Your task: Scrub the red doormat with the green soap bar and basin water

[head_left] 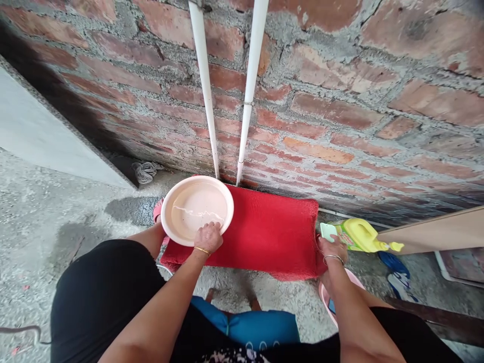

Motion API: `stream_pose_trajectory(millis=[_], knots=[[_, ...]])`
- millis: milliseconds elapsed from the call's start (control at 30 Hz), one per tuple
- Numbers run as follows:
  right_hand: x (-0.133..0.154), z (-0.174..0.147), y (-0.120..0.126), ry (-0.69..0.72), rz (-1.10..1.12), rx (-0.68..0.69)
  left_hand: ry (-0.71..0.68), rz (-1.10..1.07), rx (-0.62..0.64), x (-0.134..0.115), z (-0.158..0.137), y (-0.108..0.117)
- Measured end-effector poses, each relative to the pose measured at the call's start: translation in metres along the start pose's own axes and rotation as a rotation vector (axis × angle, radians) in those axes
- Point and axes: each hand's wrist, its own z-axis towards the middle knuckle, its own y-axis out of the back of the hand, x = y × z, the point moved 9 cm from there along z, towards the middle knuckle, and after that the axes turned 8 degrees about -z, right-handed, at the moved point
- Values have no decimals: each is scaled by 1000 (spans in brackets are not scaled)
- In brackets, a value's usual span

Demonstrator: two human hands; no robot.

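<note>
A pale pink basin [172, 217] with clear water in it stands on the left end of a red cloth-covered surface [272, 232]. My left hand [208, 238] is closed over the basin's near right rim, its fingers curled to the inner side. Off the right end of the red cover, my right hand [333, 248] holds a small pale green and white block [328, 232]; whether it is soap or a brush I cannot tell. Just beyond that hand is a yellow detergent bottle [361, 234]. Partly hidden under my right forearm is a pink tub [353, 278] with something blue inside.
A brick wall [321, 116] with two white pipes [247, 96] rises behind the red cover. At left are a leaning pale board [56, 126] and a grey bundle [145, 171]. Blue-and-white footwear [401, 282] lies at right. Teal fabric [260, 327] shows between my legs.
</note>
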Motion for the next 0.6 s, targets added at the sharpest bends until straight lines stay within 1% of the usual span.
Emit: stream_pose_trajectory(millis=[33, 67, 100, 167, 267, 333, 367, 400, 433, 467, 500, 533, 600], knots=[[0, -4, 0, -7, 24, -10, 0, 1, -4, 0, 0, 1], [13, -13, 1, 43, 55, -32, -1, 2, -7, 0, 0, 1], [35, -26, 1, 139, 89, -62, -1, 3, -8, 0, 0, 1], [99, -68, -2, 409, 153, -119, -4, 6, -13, 0, 0, 1], [201, -149, -24, 779, 109, -81, -8, 12, -9, 0, 0, 2], [251, -196, -41, 943, 21, -52, -9, 17, -2, 0, 0, 2], [267, -212, -47, 995, -23, -42, -10, 19, 4, -1, 0, 1], [277, -221, -52, 1027, -63, -34, -9, 20, 12, -1, 0, 1], [280, -224, -55, 1044, -96, -30, -8, 21, 20, -1, 0, 1], [276, -220, -56, 1049, -122, -31, -9, 21, 26, -1, 0, 0], [266, -209, -55, 1039, -140, -36, -9, 20, 33, -2, 0, 0], [250, -192, -53, 1012, -150, -45, -9, 18, 38, -2, 0, 0], [200, -147, -44, 903, -151, -67, -8, 10, 39, -2, 1, 0]])
